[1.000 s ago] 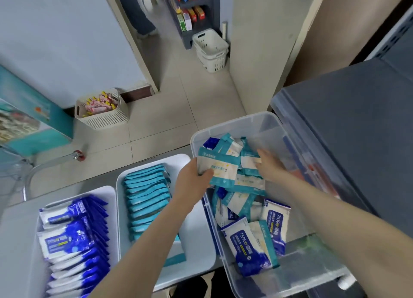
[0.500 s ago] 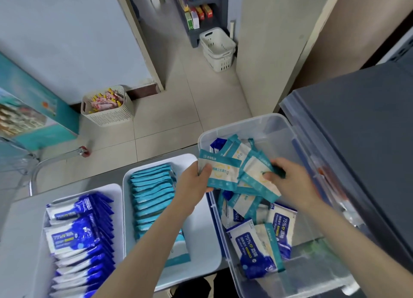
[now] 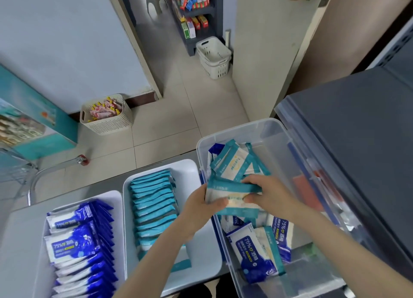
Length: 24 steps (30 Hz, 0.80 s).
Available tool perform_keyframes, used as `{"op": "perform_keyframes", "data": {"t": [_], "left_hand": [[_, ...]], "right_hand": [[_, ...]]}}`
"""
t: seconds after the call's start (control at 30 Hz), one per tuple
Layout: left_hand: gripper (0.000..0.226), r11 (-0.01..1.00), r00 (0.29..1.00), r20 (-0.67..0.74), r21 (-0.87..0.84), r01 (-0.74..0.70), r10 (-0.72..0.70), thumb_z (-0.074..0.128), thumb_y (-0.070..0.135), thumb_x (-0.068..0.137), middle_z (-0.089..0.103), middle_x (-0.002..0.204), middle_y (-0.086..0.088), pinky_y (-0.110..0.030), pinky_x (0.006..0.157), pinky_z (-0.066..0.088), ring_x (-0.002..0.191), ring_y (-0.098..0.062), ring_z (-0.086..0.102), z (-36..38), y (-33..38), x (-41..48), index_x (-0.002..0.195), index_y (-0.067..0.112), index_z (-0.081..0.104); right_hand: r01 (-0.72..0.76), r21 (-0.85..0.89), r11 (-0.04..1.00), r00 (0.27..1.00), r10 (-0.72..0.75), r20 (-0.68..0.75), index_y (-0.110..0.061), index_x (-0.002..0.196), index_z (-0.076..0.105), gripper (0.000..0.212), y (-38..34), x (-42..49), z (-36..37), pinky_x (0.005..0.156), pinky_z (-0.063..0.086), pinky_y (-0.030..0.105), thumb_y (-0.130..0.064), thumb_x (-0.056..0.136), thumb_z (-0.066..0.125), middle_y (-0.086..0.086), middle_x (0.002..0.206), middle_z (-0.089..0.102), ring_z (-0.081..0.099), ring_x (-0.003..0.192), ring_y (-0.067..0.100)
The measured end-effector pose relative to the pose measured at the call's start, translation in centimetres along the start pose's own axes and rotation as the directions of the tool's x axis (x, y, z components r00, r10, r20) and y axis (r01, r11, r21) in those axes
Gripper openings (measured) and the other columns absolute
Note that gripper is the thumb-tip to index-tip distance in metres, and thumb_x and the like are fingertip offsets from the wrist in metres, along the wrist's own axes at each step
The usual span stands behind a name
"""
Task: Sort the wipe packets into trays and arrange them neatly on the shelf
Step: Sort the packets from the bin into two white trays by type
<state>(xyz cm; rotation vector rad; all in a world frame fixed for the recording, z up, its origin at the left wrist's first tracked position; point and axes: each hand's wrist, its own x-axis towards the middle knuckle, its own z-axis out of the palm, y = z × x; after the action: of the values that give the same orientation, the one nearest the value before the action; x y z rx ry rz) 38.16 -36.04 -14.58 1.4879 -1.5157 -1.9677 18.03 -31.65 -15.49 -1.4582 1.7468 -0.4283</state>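
Note:
A clear plastic bin [image 3: 263, 128] at the right holds loose teal and blue wipe packets [image 3: 257, 253]. Over its left part, my left hand [image 3: 201, 210] and my right hand [image 3: 268, 192] both grip a small stack of teal packets [image 3: 232, 192], left from the left side, right from the right. A white tray [image 3: 201, 248] in the middle holds a row of teal packets [image 3: 154, 208]. Another white tray [image 3: 40, 248] at the left holds blue packets [image 3: 78, 248].
A dark grey lid or shelf surface [image 3: 357, 141] lies at the right beside the bin. On the tiled floor stand a beige basket [image 3: 107, 123] of snacks and a white basket [image 3: 214, 58]. A metal cart frame [image 3: 33, 179] is at the left.
My right hand brought the teal packet it had lifted from the bin over to the one in my left hand; both hands now press the packets together as one stack.

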Motion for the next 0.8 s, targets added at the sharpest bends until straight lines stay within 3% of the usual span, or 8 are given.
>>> {"op": "perform_keyframes", "data": {"t": [0.13,0.27,0.33,0.47,0.53,0.63,0.7,0.8], "left_hand": [[0.037,0.937,0.996,-0.029,0.343,-0.067,0.082,0.079,0.022,0.075,0.063,0.098,0.02,-0.009,0.069,0.049,0.09,-0.003,0.061,-1.4,1.0,-0.5,0.102,0.035,0.058],[0.034,0.6,0.98,-0.025,0.794,-0.102,0.199,0.067,0.047,0.075,0.061,0.089,0.019,-0.014,0.062,0.043,0.08,-0.002,0.057,-1.3,2.6,-0.6,0.106,0.038,0.059],[0.026,0.531,0.964,-0.084,0.845,-0.066,0.253,0.061,0.051,0.078,0.062,0.078,0.011,-0.022,0.059,0.043,0.071,-0.008,0.056,-1.6,3.0,-0.3,0.098,0.034,0.062],[0.02,0.645,0.94,-0.247,0.763,0.037,0.237,0.062,0.048,0.081,0.053,0.06,0.007,-0.024,0.048,0.033,0.059,-0.012,0.052,-3.6,2.5,-0.1,0.078,0.029,0.059],[0.02,0.713,0.923,-0.319,0.697,0.075,0.216,0.064,0.047,0.081,0.055,0.06,0.007,-0.026,0.048,0.035,0.056,-0.01,0.051,-4.9,2.0,-0.4,0.074,0.03,0.058],[0.022,0.774,0.897,-0.399,0.623,0.114,0.189,0.064,0.049,0.079,0.064,0.068,0.006,-0.037,0.058,0.051,0.063,-0.014,0.06,-6.5,1.2,-1.0,0.08,0.027,0.064],[0.023,0.804,0.879,-0.439,0.582,0.121,0.185,0.065,0.047,0.081,0.067,0.073,0.007,-0.041,0.064,0.056,0.068,-0.014,0.064,-7.1,0.9,-1.4,0.086,0.025,0.066],[0.019,0.853,0.853,-0.493,0.508,0.122,0.172,0.066,0.043,0.082,0.069,0.078,0.008,-0.043,0.068,0.057,0.072,-0.013,0.065,-7.6,0.4,-1.8,0.088,0.025,0.067]], "right_hand": [[0.058,-0.203,0.977,0.997,-0.065,-0.028,-0.03,0.1,0.066,0.02,-0.7,0.1,0.4,0.068,0.036,0.025,-0.019,0.083,0.067,-0.018,0.088,0.06,0.055,0.088,0.007],[0.137,-0.303,0.943,0.989,-0.145,-0.005,-0.029,0.099,0.067,0.017,-3.0,1.1,0.2,0.066,0.035,0.026,-0.02,0.086,0.063,-0.01,0.092,0.067,0.058,0.088,0.012],[0.133,-0.262,0.956,0.989,-0.146,-0.03,-0.027,0.097,0.068,0.015,-3.7,2.1,-0.1,0.067,0.04,0.027,-0.019,0.085,0.063,-0.009,0.089,0.068,0.057,0.082,0.011],[0.051,0.017,0.999,0.974,-0.046,-0.221,-0.02,0.1,0.067,0.017,-2.6,5.9,-0.5,0.08,0.048,0.027,-0.009,0.087,0.062,-0.008,0.091,0.066,0.058,0.083,0.009],[0.023,-0.185,0.982,0.99,-0.049,-0.135,-0.021,0.122,0.058,0.037,-1.4,8.3,-0.2,0.091,0.044,0.027,-0.007,0.088,0.057,-0.005,0.118,0.061,0.055,0.107,0.013],[0.147,-0.534,0.833,0.986,-0.083,0.142,-0.021,0.147,0.027,0.071,0.2,11.0,0.7,0.11,0.03,0.035,-0.003,0.085,0.056,0.0,0.152,0.029,0.027,0.139,0.021],[0.258,-0.679,0.687,0.961,-0.112,0.252,-0.021,0.151,0.013,0.086,1.4,12.2,1.6,0.116,0.018,0.036,-0.004,0.082,0.059,0.003,0.157,0.014,0.014,0.144,0.024],[0.254,-0.777,0.576,0.967,-0.132,0.218,-0.021,0.151,0.011,0.094,2.7,13.0,2.4,0.113,0.019,0.036,-0.011,0.076,0.067,0.008,0.153,0.019,0.02,0.14,0.028]]}}
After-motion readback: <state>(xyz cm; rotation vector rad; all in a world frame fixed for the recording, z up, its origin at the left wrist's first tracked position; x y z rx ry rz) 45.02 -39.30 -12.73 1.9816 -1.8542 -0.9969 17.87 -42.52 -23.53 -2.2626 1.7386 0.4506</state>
